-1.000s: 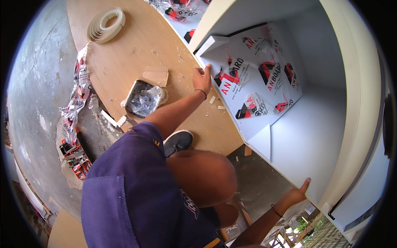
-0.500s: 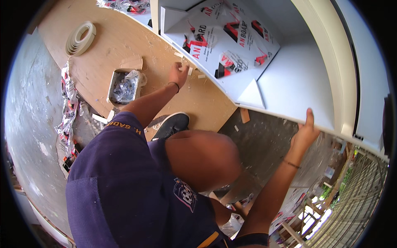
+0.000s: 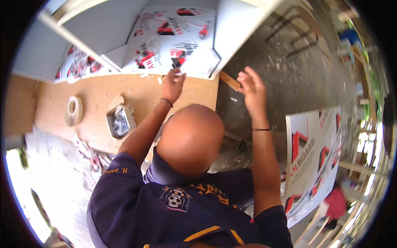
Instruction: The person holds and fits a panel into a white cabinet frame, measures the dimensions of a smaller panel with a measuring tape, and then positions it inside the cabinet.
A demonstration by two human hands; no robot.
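Note:
My left hand is at the front edge of a white cabinet, its fingers curled together around a small whitish bit too small to name. Behind it, inside the cabinet, a back panel carries protective film with red and black print. My right hand is raised off the cabinet, to the right of its corner, with fingers apart and slightly bent and nothing visible in them. A short wooden strip lies beyond its fingertips.
On the brown board are a roll of pale edging strip and a small box of plastic-wrapped pieces. A film-covered panel stands at the right. Further off are a chair and a person in red.
The view has shifted, bringing the right-hand panel and chair into sight. My right hand has left the cabinet's edge and lifted. My left hand stays near the front edge.

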